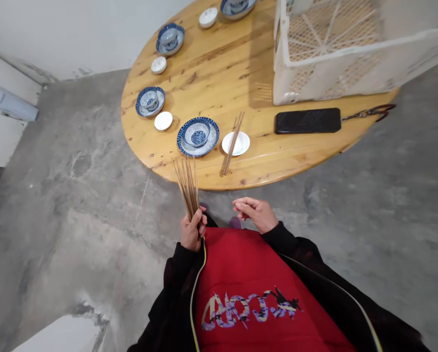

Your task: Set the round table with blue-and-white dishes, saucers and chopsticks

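My left hand point(192, 230) is wrapped round a bundle of wooden chopsticks point(189, 188). Their tips fan out upward over the near edge of the round table. To its right, my right hand point(255, 211) is in front of the table edge with its fingers drawn together, and nothing shows in them. Just beyond the hands, a pair of chopsticks point(233, 143) rests slantwise across a small white dish point(243, 143). Left of that dish sits a blue-and-white plate point(212, 143) with a patterned bowl point(197, 133) on it.
More place settings line the left side of the wooden table point(211, 78), each a blue-rimmed plate point(161, 102) with a bowl beside a white dish point(163, 121). A white plastic crate point(299, 80) stands at the right. Near it lie a black phone point(307, 121) and scissors point(375, 112).
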`<action>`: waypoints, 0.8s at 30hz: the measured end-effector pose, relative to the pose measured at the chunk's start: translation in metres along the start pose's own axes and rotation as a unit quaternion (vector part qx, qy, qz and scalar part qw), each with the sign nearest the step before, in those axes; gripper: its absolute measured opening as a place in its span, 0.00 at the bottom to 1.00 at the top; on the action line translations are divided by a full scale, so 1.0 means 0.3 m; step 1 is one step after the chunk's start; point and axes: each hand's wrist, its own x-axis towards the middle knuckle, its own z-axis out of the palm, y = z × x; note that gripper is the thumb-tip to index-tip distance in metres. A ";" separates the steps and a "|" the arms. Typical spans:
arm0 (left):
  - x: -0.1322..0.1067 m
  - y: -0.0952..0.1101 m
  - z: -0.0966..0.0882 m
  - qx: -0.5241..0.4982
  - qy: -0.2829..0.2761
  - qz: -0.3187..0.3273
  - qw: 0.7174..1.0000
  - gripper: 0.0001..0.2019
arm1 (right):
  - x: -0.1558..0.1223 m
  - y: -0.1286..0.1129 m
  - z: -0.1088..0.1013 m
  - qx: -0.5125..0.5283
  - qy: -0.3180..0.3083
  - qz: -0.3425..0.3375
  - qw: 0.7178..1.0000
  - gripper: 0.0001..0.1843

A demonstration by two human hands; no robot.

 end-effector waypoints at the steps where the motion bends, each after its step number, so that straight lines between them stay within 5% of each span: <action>1: 0.009 0.005 -0.007 -0.001 -0.003 -0.002 1.000 0.26 | 0.005 0.005 -0.002 -0.002 0.013 0.004 1.000 0.28; 5: 0.053 0.041 -0.066 0.017 -0.020 -0.013 1.000 0.27 | 0.049 0.027 0.005 0.001 0.089 0.018 0.996 0.28; 11: 0.144 0.190 -0.263 0.017 0.011 0.012 1.000 0.28 | 0.170 0.043 0.078 0.005 0.218 -0.035 0.975 0.29; 20: 0.314 0.361 -0.547 0.077 -0.016 0.015 0.997 0.29 | 0.253 0.089 0.164 -0.043 0.428 -0.091 0.898 0.27; 24: 0.374 0.398 -0.617 0.121 -0.055 0.012 0.991 0.30 | 0.274 0.063 0.189 -0.114 0.459 -0.123 0.872 0.24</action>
